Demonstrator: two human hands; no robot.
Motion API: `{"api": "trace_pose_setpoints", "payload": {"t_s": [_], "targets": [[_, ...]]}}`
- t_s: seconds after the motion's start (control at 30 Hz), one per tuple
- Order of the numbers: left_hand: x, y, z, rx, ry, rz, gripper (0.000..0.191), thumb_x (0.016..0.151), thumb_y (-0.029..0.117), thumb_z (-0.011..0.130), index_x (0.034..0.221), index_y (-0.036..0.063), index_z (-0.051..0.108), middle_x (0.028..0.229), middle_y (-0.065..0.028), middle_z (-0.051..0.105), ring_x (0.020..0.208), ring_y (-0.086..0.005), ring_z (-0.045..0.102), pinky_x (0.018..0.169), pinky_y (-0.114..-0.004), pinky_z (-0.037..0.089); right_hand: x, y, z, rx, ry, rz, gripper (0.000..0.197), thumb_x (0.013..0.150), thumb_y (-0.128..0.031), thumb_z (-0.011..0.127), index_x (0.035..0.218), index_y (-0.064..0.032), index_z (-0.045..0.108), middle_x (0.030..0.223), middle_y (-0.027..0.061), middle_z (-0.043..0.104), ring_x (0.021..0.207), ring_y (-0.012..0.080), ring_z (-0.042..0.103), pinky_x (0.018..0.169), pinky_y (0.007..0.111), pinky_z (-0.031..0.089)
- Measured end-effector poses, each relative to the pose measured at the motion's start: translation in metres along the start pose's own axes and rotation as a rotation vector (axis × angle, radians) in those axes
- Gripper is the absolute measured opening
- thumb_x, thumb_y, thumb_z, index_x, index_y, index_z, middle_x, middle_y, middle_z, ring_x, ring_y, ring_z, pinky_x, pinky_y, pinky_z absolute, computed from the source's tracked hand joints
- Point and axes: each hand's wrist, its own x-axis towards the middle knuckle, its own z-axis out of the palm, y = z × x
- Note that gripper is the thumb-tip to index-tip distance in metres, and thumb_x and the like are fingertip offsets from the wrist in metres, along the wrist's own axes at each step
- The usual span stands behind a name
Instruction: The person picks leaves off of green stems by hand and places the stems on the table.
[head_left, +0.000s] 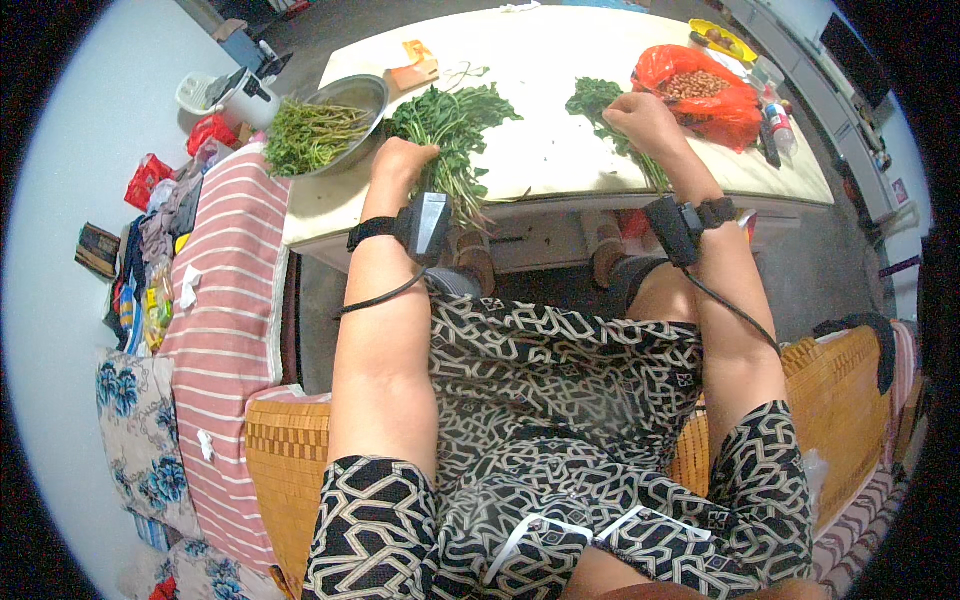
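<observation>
A loose pile of leafy green vegetables (450, 124) lies on the pale table, its stems hanging over the front edge. My left hand (403, 163) is closed at the pile's left side, thumb against the stems, other fingers mostly hidden. Further right, my right hand (646, 126) is curled over a smaller bunch of greens (595, 96); its leaves show left of the fingers and its stems below the palm. Whether those fingers grip a stem is hidden. Left of the pile, a metal basin (381, 94) holds trimmed green stems (319, 135).
A red plastic bag of peanuts (697, 86), a plastic bottle (780, 129) and a yellow dish (724, 41) stand on the table's right. An orange packet (412, 66) lies behind the greens. A striped-cloth-covered seat (225, 300) is at my left. Cabled black devices are strapped to both wrists.
</observation>
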Motion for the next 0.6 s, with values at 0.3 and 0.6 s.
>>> {"api": "trace_pose_setpoints", "payload": {"t_s": [0.3, 0.6], "targets": [[-0.012, 0.007, -0.007, -0.046, 0.012, -0.013, 0.033, 0.069, 0.029, 0.074, 0.065, -0.0028, 0.065, 0.057, -0.0122, 0.061, 0.051, -0.0214, 0.058, 0.05, -0.035, 0.044, -0.003, -0.025, 0.009, 0.058, -0.032, 0.03, 0.026, 0.083, -0.023, 0.057, 0.09, -0.0008, 0.067, 0.063, 0.0076, 0.062, 0.053, 0.0153, 0.059, 0.053, 0.031, 0.049], [-0.015, 0.004, -0.008, -0.153, -0.013, -0.037, 0.035, 0.069, 0.03, 0.069, 0.058, -0.0023, 0.061, 0.052, -0.0093, 0.055, 0.047, -0.0199, 0.052, 0.047, -0.035, 0.039, 0.005, -0.03, 0.022, 0.033, -0.057, -0.013, 0.027, 0.084, -0.025, 0.056, 0.092, -0.0007, 0.067, 0.066, 0.0086, 0.063, 0.055, 0.0149, 0.059, 0.056, 0.031, 0.05]]}}
